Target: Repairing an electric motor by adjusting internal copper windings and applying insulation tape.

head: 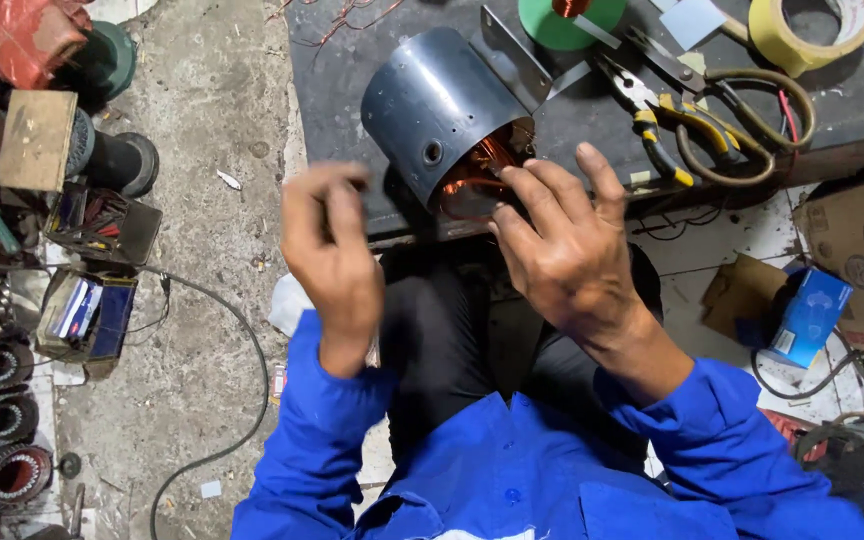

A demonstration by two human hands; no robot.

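1. The right hand point(562, 250) touched the copper windings at the open mouth of the grey motor housing point(437, 110), fingers spread, clamped on nothing.
2. The left hand point(332, 250) was raised and blurred; its grip could not be told.
3. The housing lay tilted at the near edge of the desk point(352, 60).
4. Steadying the housing while pressing the windings evenly seemed wise.
5. Counted: one housing, one pair of pliers point(652, 115), one tape roll point(802, 35).

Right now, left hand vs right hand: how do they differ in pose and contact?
The left hand is raised off the bench, fingers curled, blurred, touching nothing I can see. The right hand is sharp and spread, its fingertips at the open end of the grey motor housing, by the copper windings. The left hand is apart from the housing; the right hand is in contact. Both are bare, with blue sleeves.
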